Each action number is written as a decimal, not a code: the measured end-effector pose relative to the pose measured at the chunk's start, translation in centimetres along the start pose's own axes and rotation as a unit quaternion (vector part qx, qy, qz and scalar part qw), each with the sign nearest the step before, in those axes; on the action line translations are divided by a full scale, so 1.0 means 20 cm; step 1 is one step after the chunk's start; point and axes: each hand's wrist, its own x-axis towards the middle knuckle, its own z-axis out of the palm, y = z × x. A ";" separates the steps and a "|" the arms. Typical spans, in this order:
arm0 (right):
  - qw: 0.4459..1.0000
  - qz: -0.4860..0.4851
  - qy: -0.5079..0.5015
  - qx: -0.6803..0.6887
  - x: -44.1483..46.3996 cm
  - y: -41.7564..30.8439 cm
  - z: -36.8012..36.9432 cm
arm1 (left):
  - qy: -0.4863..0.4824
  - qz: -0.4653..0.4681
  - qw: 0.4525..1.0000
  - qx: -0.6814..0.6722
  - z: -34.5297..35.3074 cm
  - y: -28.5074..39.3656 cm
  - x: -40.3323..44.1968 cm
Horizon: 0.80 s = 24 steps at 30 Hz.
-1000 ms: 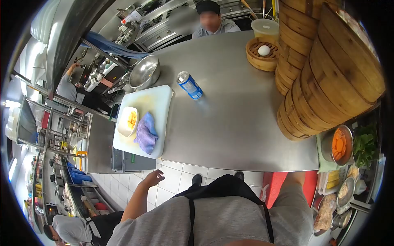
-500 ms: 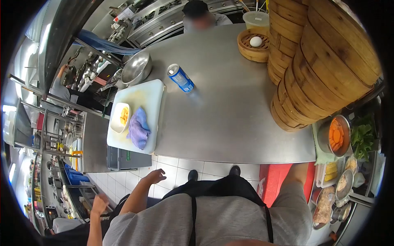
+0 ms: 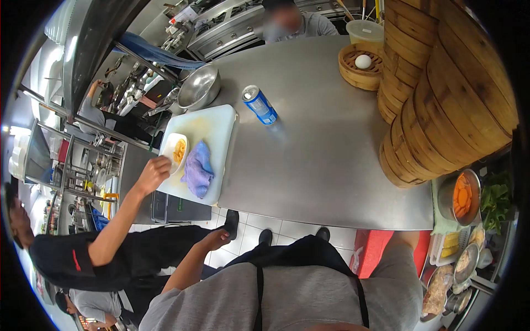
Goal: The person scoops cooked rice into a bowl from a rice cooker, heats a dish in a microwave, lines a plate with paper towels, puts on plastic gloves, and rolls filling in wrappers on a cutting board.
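Cloth (image 3: pixel 199 170), purple-blue and crumpled, lay on the white cutting board (image 3: pixel 218 127), just beside a white bowl (image 3: pixel 172 143) of yellow pieces (image 3: pixel 179 150). The person's left hand (image 3: pixel 217 239) hung near the counter's edge, below the board and apart from it, its fingers partly curled; whether it was open or closed could not be told. The right hand was out of view. A co-worker's hand (image 3: pixel 156 172), reaching from the left in a dark sleeve, was at the bowl's rim with its fingers drawn together; contact could not be made out.

Beyond the board stood a metal bowl (image 3: pixel 200 85), and to its right a blue can (image 3: pixel 259 106) was upright on the steel counter (image 3: pixel 320 149). Farther right, a white egg-like object (image 3: pixel 363 62) sat on a small bamboo steamer (image 3: pixel 359 76) next to tall steamer stacks (image 3: pixel 452 99). Near the right corner, a steel bowl (image 3: pixel 446 205) held orange slices (image 3: pixel 462 196) beside leafy greens (image 3: pixel 497 201).
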 end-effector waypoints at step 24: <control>0.938 -0.046 -0.333 -0.078 -0.35 -0.81 -1.07 | -0.064 0.213 0.972 -0.080 0.00 0.35 0.04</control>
